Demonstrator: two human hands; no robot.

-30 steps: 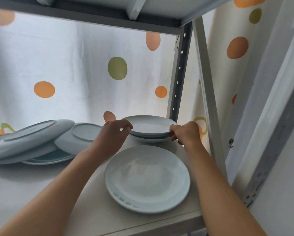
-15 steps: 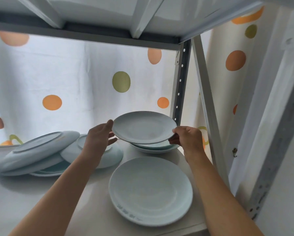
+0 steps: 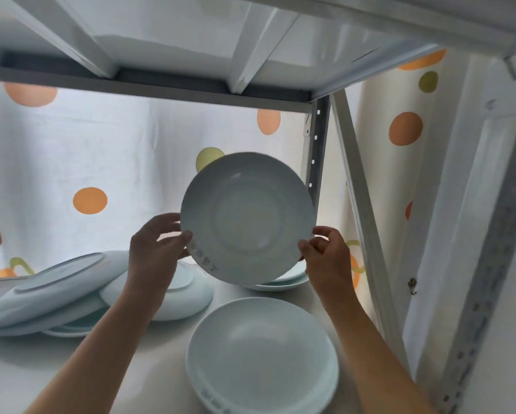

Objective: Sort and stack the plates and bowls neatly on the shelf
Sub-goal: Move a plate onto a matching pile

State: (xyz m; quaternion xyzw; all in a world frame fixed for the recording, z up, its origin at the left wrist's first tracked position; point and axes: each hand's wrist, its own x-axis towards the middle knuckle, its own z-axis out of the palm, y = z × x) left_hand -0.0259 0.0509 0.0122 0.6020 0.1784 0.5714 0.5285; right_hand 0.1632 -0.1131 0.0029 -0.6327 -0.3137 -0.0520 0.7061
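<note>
I hold a pale blue-white plate up in the air, tilted so its upper face turns toward me. My left hand grips its left rim and my right hand grips its lower right rim. Below it, near the front edge of the shelf, lies a larger white plate face up. Behind the raised plate, part of another plate rests at the back right. On the left, several plates lean on each other upside down, with one more overturned plate beside them.
The shelf above hangs close over the raised plate. A perforated metal upright and a slanted brace stand on the right. A white curtain with orange and green dots closes the back.
Both hands lifted the top plate off the back-right pile, raised it and tipped it toward me. The camera also tilted upward.
</note>
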